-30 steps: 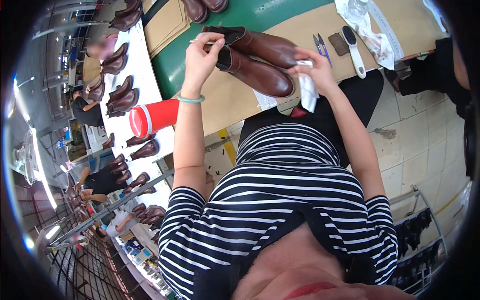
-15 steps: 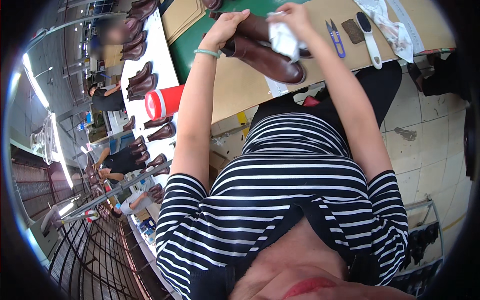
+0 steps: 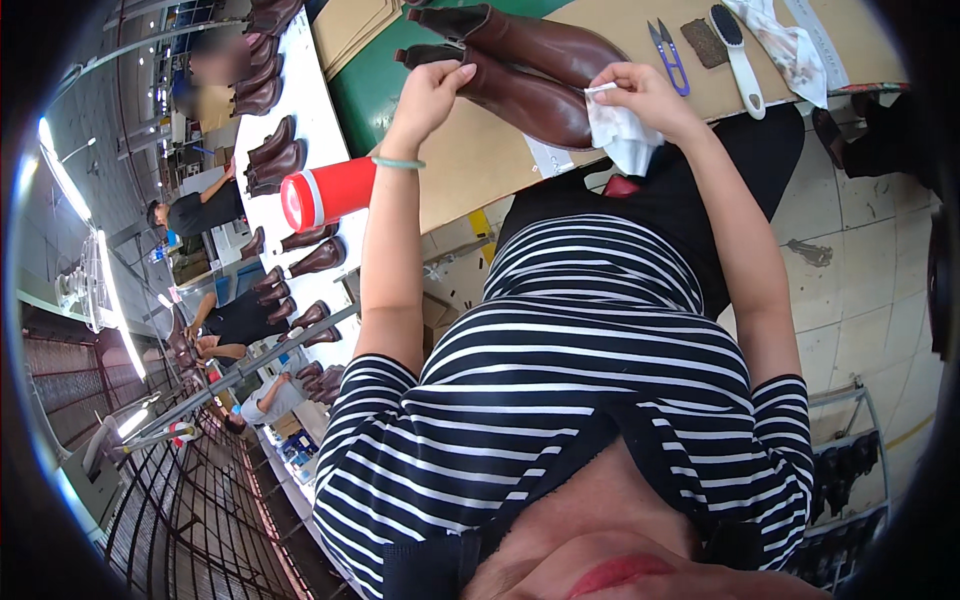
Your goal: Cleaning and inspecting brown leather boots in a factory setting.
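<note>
Two brown leather ankle boots lie side by side on the table, toes to the right. My left hand point(image 3: 428, 100) pinches the shaft opening of the near boot point(image 3: 525, 103), thumb and fingers closed at its edge. Behind it rests the far boot point(image 3: 545, 45), which neither hand appears to grip. At the near boot's toe, my right hand point(image 3: 645, 98) holds a white cloth point(image 3: 622, 140) between thumb and fingers. The cloth hangs past the table's front edge beside the toe.
Right of the boots lie purple thread snips point(image 3: 670, 60), a brown block point(image 3: 706, 44), a white-handled brush point(image 3: 738, 65) and a stained cloth point(image 3: 785, 50). A red cylinder point(image 3: 325, 195) stands by my left forearm. More boots point(image 3: 275, 160) line the white table at left, where several people work.
My left hand has shifted from the upper part of the boots to the near boot's opening. My right hand, with the cloth, has come nearer me, from over the boots to the near boot's toe.
</note>
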